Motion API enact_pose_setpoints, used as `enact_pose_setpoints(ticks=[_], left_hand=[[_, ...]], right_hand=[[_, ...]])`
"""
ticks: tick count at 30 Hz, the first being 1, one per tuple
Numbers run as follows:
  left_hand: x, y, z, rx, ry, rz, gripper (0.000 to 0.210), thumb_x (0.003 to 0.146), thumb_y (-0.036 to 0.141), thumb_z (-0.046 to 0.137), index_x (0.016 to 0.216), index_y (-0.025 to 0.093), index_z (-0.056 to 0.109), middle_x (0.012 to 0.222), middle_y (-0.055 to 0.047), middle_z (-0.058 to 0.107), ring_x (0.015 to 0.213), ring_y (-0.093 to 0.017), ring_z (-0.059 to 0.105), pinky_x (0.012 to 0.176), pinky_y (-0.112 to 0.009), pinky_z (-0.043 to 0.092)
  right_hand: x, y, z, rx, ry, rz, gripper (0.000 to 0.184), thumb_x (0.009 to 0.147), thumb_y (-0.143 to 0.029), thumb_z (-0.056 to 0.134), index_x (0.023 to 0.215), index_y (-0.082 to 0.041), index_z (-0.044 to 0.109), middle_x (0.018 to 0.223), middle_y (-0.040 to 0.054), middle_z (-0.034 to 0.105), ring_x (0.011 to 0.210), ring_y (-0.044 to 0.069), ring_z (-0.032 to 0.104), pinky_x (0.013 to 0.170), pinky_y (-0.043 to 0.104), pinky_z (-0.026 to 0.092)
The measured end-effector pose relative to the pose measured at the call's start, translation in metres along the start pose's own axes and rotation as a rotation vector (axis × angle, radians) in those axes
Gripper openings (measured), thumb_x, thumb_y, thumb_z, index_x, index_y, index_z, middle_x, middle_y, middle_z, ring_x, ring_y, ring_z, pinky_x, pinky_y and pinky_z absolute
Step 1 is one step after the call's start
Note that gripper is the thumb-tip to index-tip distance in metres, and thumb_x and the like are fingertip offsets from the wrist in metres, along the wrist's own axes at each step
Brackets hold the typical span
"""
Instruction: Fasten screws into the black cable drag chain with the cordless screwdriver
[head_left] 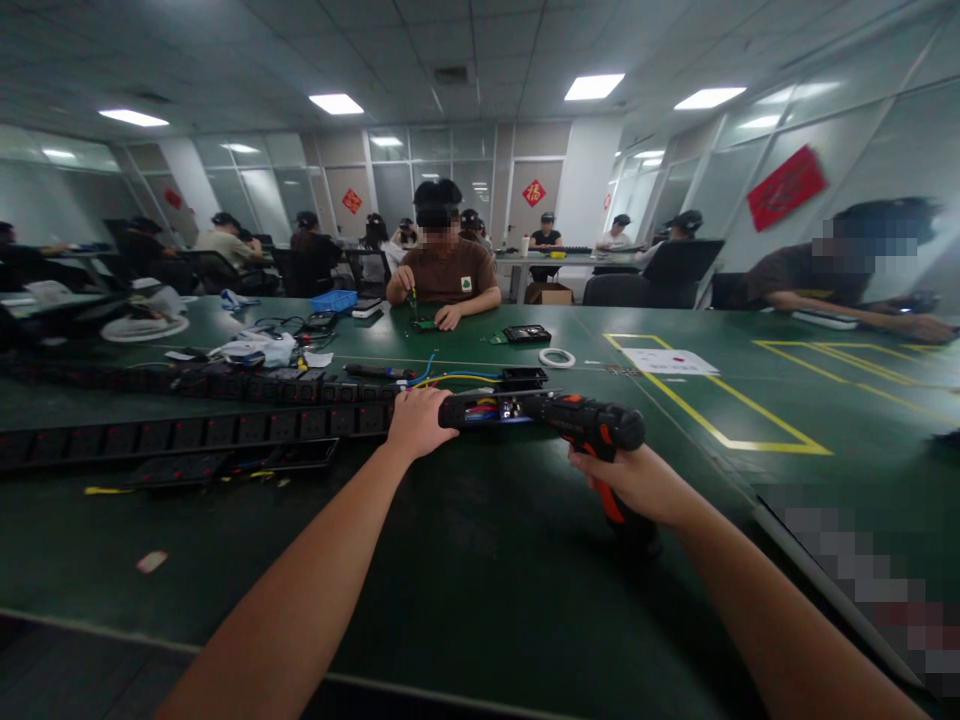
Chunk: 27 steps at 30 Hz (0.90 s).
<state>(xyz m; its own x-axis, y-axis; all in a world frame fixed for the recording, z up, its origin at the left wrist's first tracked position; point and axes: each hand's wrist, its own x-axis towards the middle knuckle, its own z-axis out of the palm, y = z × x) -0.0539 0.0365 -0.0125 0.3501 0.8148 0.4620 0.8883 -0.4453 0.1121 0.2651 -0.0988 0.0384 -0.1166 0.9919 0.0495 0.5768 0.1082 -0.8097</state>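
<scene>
A long black power strip with a row of sockets lies across the table. My left hand is closed around it near its right end. Just right of that hand the strip is open, and coloured wires and shiny metal parts show inside. My right hand grips a black and orange cordless drill by its handle. The drill lies level, its nose and long thin bit pointing left over the open end. Whether the bit touches anything, I cannot tell.
A second socket strip lies behind, beside tangled cables and a white bag. Loose black covers are in front. Farther off are a white ring, a paper sheet and a co-worker with a screwdriver.
</scene>
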Motion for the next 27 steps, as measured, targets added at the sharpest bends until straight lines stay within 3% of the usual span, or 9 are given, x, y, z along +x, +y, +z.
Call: enact_pose_setpoints(ticks=[27], left_hand=[[0.0009, 0.0011, -0.0003, -0.003, -0.010, -0.010, 0.062, 0.070, 0.049, 0.081, 0.125, 0.028, 0.061, 0.128, -0.007, 0.065, 0.120, -0.033, 0.056, 0.104, -0.048, 0.034]], right_hand=[[-0.0016, -0.0044, -0.0003, -0.014, 0.014, -0.034, 0.028, 0.081, -0.047, 0.064, 0.089, -0.021, 0.061, 0.065, -0.0009, 0.062, 0.064, 0.021, 0.062, 0.064, 0.035, 0.049]])
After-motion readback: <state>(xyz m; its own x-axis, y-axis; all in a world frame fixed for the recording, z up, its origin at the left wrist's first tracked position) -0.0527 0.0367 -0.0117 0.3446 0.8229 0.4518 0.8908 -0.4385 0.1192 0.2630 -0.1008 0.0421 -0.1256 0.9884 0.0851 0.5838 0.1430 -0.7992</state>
